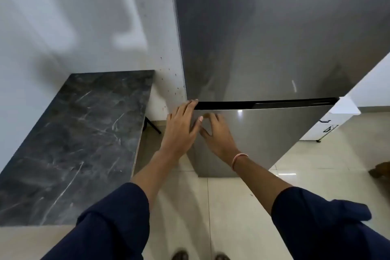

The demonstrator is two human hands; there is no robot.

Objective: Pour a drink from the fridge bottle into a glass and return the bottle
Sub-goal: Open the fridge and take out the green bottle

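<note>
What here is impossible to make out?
Head view only:
- Bottle and glass: not visible; the closed doors of the fridge hide the inside.
- Brown thing: cut off by the right edge, so it cannot be identified.
- Right hand: its fingertips are blurred against the lower door.
- White cabinet: partly hidden behind the fridge.

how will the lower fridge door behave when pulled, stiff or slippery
The lower fridge door is probably rigid and heavy; it should swing as one slab, not flex. Its glossy metal face looks slippery, so the left hand likely needs the dark gap along its top edge for purchase.
</note>
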